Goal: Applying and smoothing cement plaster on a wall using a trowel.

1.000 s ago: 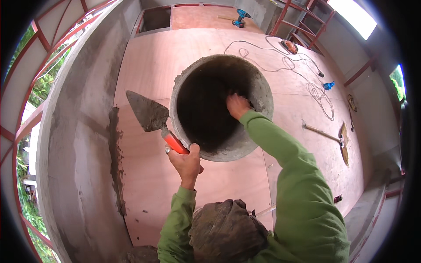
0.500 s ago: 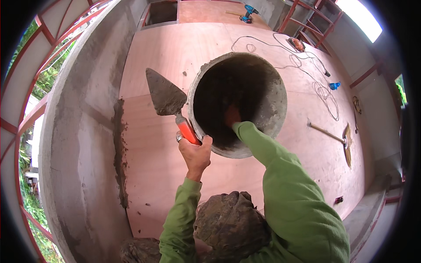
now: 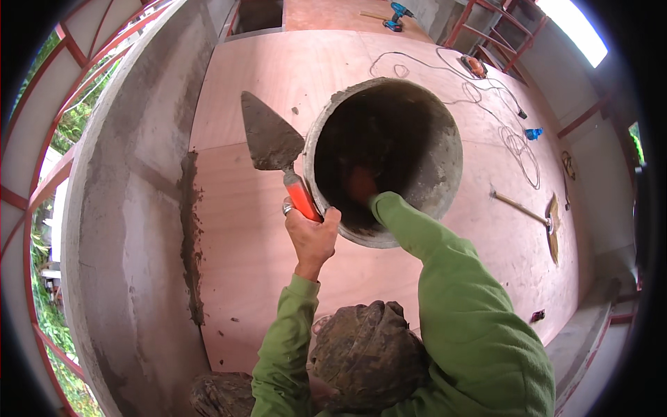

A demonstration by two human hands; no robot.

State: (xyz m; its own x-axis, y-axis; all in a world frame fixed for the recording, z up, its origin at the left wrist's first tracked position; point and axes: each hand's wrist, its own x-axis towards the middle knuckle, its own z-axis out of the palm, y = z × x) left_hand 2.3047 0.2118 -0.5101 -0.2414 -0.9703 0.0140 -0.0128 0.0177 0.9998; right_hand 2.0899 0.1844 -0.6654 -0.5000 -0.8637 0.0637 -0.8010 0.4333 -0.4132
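A cement-crusted round bucket point(image 3: 442, 156) is tilted with its mouth toward me, its inside mostly in deep shadow. My left hand point(image 3: 313, 235) is closed around the orange handle of a pointed masonry trowel point(image 3: 272, 133); its thumb lies against the bucket's near-left rim. Grey mortar coats the trowel's blade, which points up and away to the left of the bucket. My right hand point(image 3: 361, 184) reaches down into the bucket, dim in the shadow. Its fingers are hidden, so what it touches in there cannot be seen.
Pinkish plywood floor point(image 3: 243, 278) bears a loose grey cord point(image 3: 515, 142), an orange power tool point(image 3: 474, 67), a blue plug point(image 3: 533, 133) and a wooden-handled brush point(image 3: 521, 208). A blue drill point(image 3: 396, 17) lies at the far end. A low concrete wall point(image 3: 132, 229) runs along the left.
The bucket has shifted slightly right and away from me. The trowel and my left hand have moved a little the same way. My right hand stays inside the bucket.
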